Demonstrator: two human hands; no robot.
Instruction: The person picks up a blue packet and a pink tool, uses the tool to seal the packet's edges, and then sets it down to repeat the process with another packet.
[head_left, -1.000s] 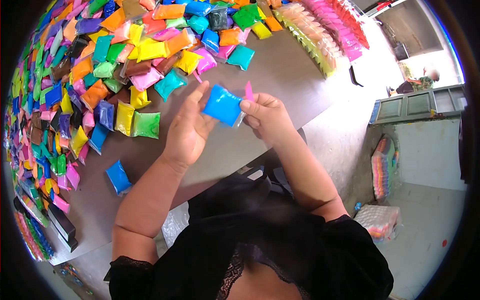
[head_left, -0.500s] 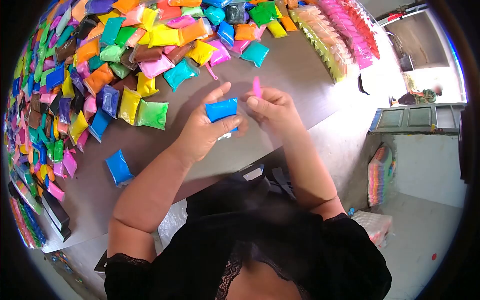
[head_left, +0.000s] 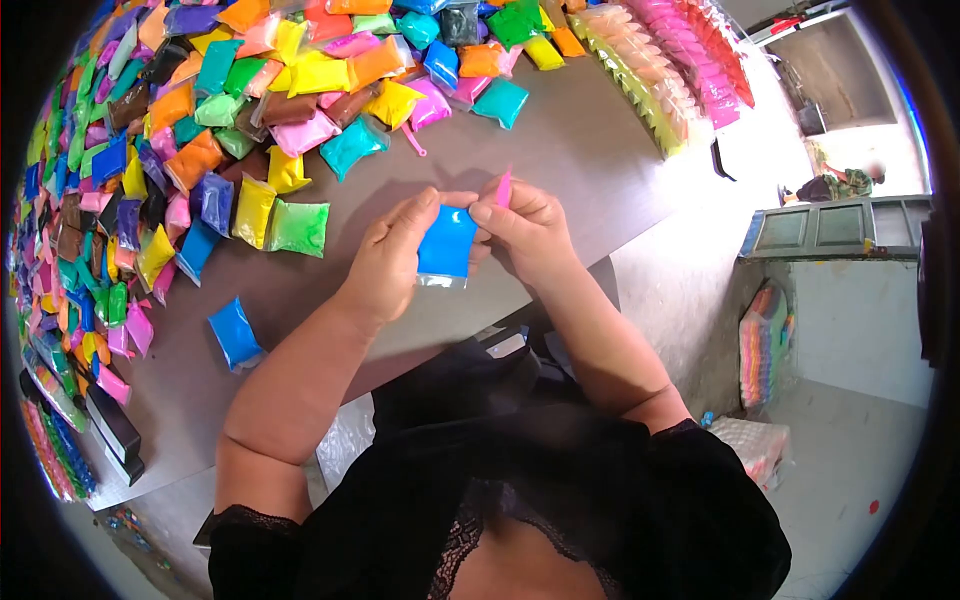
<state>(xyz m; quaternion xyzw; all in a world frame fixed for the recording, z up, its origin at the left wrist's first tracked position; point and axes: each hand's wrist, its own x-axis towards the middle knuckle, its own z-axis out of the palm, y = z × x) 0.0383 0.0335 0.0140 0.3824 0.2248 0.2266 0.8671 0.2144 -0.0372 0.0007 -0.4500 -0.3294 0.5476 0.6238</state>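
Between my two hands is a small blue clay-like packet [head_left: 444, 242], its clear sealed edge pointing down toward me. My left hand [head_left: 388, 250] grips it along its left side, thumb on top. The fingertips of my right hand [head_left: 530, 222] meet the packet's upper right edge. A slim pink plastic stick [head_left: 504, 188] stands up from between the right thumb and fingers; its lower part is hidden. Another blue packet [head_left: 235, 333] lies on the table left of my left forearm.
A large heap of colourful packets [head_left: 290, 130] covers the table's left and far side. Strips of yellow, peach, pink and red packs [head_left: 650, 80] lie at the far right. A dark box-like object [head_left: 112, 432] sits at the left edge. Another person [head_left: 850, 184] is in the background.
The blue packet has turned so its broad face shows, with the clear edge downward. My right hand has come left to touch it, still holding the pink stick.
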